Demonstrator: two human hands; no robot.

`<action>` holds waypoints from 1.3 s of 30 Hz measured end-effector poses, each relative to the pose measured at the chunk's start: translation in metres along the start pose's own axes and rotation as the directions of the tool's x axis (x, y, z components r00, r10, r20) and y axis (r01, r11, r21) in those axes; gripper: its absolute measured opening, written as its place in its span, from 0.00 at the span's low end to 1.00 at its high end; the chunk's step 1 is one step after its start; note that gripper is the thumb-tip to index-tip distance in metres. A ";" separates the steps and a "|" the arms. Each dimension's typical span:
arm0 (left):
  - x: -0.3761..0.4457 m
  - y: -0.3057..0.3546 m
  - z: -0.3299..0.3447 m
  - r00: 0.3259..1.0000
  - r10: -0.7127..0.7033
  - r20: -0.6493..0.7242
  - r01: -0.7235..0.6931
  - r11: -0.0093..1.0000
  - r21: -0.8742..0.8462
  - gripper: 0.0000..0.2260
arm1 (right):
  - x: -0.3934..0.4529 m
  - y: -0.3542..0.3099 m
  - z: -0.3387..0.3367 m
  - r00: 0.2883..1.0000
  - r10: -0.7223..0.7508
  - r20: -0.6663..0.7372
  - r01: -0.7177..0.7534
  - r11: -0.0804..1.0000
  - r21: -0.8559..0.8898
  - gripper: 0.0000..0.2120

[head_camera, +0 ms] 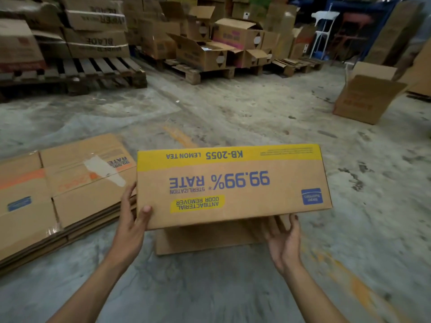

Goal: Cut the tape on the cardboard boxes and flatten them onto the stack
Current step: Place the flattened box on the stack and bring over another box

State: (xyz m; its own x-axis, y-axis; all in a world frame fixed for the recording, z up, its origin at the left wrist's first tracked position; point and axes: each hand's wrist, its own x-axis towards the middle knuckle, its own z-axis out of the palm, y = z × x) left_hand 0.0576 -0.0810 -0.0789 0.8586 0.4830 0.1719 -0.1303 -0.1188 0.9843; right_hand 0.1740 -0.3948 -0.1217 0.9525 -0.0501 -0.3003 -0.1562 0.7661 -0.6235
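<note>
A stained grey concrete floor (233,108) fills most of the view. At the back, wooden pallets (100,71) carry piles of brown cardboard cartons (98,31), some with open flaps. To the left, just beside the person's left arm, lies the stack of flattened brown cardboard boxes (58,199), the top sheet bearing orange and blue print. In the middle, held above the floor, is a brown cardboard box with a yellow band and blue upside-down lettering (233,185); a loose brown flap (205,238) hangs beneath it. An open brown carton (366,99) stands apart at the right. The left hand (133,220) grips the box's left end, thumb on the printed face. The right hand (283,238) supports the box's lower right edge from below, fingers curled up against it.
</note>
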 end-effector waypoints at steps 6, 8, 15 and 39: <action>-0.031 -0.016 -0.004 0.969 -0.034 0.244 -0.038 0.957 0.286 0.50 | -0.021 0.020 0.010 0.966 0.224 0.127 -0.212 0.972 -0.101 0.44; -0.032 -0.019 -0.005 0.951 -0.091 0.295 -0.019 0.937 0.349 0.57 | -0.024 0.029 0.002 0.978 0.207 0.021 -0.193 0.938 -0.287 0.43; 0.009 0.004 0.004 0.920 -0.015 0.392 -0.191 0.855 0.482 0.34 | -0.026 0.049 -0.036 0.966 0.177 -0.188 -0.257 0.594 -0.763 0.22; 0.032 -0.007 -0.019 0.637 -0.417 0.649 -0.532 0.371 0.761 0.29 | -0.189 0.295 0.069 -0.116 0.856 0.504 0.964 0.220 -0.151 0.25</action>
State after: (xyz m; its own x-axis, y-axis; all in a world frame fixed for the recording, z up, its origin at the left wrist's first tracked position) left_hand 0.0766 -0.0477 -0.0795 0.9227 -0.2059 -0.3260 -0.1281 -0.9612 0.2445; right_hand -0.0342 -0.1149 -0.1992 -0.1131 0.9844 -0.1350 0.8442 0.0235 -0.5355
